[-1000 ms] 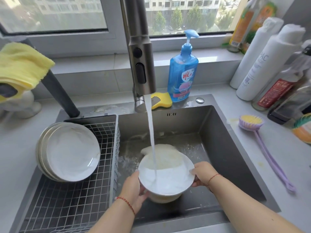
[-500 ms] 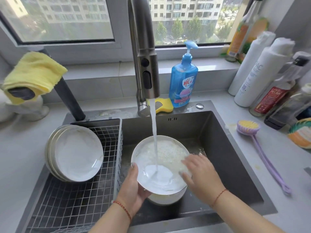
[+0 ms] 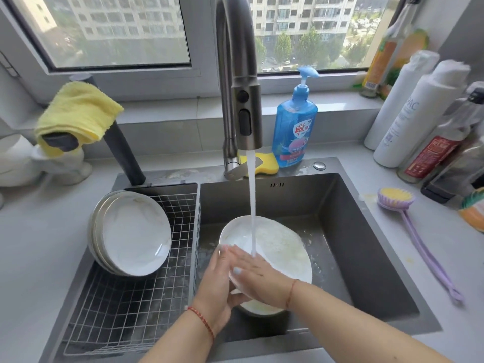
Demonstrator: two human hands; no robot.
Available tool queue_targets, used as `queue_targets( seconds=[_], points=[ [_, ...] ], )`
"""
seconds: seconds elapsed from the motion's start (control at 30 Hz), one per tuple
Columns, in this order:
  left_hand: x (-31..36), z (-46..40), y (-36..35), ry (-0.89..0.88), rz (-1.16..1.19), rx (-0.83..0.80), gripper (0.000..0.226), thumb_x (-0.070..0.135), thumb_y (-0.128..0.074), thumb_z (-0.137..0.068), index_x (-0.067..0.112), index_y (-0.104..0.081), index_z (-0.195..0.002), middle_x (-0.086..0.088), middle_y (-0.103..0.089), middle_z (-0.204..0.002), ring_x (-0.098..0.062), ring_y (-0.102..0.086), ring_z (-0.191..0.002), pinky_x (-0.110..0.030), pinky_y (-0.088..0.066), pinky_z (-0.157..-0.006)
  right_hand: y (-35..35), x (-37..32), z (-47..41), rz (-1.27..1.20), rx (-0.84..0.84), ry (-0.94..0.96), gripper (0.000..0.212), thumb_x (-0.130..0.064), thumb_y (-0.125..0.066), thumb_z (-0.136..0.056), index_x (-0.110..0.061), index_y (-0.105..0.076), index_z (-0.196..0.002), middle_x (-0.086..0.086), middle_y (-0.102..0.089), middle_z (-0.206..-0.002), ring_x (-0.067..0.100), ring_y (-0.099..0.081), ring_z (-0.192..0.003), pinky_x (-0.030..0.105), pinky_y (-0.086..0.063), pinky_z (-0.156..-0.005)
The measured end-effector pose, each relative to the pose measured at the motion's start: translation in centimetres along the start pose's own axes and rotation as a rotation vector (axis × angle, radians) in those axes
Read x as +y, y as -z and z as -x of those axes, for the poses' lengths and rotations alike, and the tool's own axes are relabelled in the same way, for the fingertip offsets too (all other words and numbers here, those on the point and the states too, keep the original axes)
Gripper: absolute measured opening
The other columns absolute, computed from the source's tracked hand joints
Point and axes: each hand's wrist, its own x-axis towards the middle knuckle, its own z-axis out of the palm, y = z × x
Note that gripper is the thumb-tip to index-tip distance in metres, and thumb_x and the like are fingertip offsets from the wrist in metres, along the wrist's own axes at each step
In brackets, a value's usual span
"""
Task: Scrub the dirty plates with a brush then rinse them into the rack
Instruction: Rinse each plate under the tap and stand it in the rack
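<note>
Plate (image 3: pixel 282 247): white, tilted, low in the sink (image 3: pixel 366 231), under the water (image 3: pixel 252 205) from the tap (image 3: pixel 243 100).
Left hand (image 3: pixel 217 284): grips the plate's edge at 7 o'clock, fingers curled round it.
Right hand (image 3: pixel 258 273): lies flat on the plate's face, fingers straight, water hitting it.
Rack (image 3: pixel 131 310): at 9 o'clock of the plate, with clean plates (image 3: pixel 133 231) leaning in its far corner.
Brush (image 3: pixel 398 199): purple, on the counter at 3 o'clock, well apart.
Soap (image 3: pixel 294 127): blue bottle at 12 o'clock, behind the sink.

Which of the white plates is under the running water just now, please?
The plate in the sink, held by the left hand and rubbed by the right hand; the others lean in the rack.
</note>
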Motion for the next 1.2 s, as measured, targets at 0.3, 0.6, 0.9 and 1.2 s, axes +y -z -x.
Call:
queue_targets(
  seconds=[0.3, 0.6, 0.9, 1.2],
  points=[
    [2.0, 1.4, -1.3, -0.062, -0.113, 0.175, 0.026, 0.048, -0.045, -0.101, 0.037, -0.062, -0.117, -0.003, -0.069, -0.116, -0.034, -0.067, -0.103, -0.055, -0.060, -0.067, 1.2, 4.3, -1.2, 0.255, 0.061, -0.345, 0.060, -0.048, -0.014, -0.101, -0.027, 0.006, -0.153, -0.007, 0.014, -0.160, 0.014, 0.015, -0.146, 0.036, 0.017, -0.113],
    [4.5, 0.7, -1.0, -0.095, -0.309, 0.340, 0.024, 0.043, -0.045, -0.101, 0.030, -0.060, -0.116, -0.002, -0.062, -0.110, -0.031, -0.062, -0.101, -0.058, -0.060, -0.066, -1.6, 2.7, 3.8, 0.042, -0.007, -0.166, 0.034, -0.015, -0.034, -0.102, -0.010, -0.046, -0.134, 0.009, -0.048, -0.139, 0.028, -0.043, -0.127, 0.039, -0.026, -0.113],
    [7.0, 0.0, -3.7, -0.059, -0.367, 0.263, 0.021, 0.038, -0.047, -0.100, 0.028, -0.057, -0.116, -0.008, -0.063, -0.113, -0.034, -0.066, -0.098, -0.056, -0.060, -0.075, -2.4, 3.4, 3.8, -0.075, 0.508, 0.009, 0.040, -0.029, -0.051, -0.090, -0.020, -0.062, -0.127, -0.007, -0.066, -0.121, 0.004, -0.057, -0.112, 0.004, -0.034, -0.096],
    [5.0, -0.6, -6.6, 0.014, -0.604, 0.185, 0.079, 0.065, -0.041, -0.092, 0.023, -0.019, -0.155, -0.007, -0.048, -0.144, -0.029, -0.048, -0.130, -0.036, -0.037, -0.103, -0.3, 2.9, 3.8, -0.652, 0.497, -0.125, 0.006, -0.032, -0.059, -0.078, -0.030, -0.065, -0.077, -0.017, -0.061, -0.062, 0.000, -0.054, -0.062, 0.018, -0.043, -0.061]
  ],
)
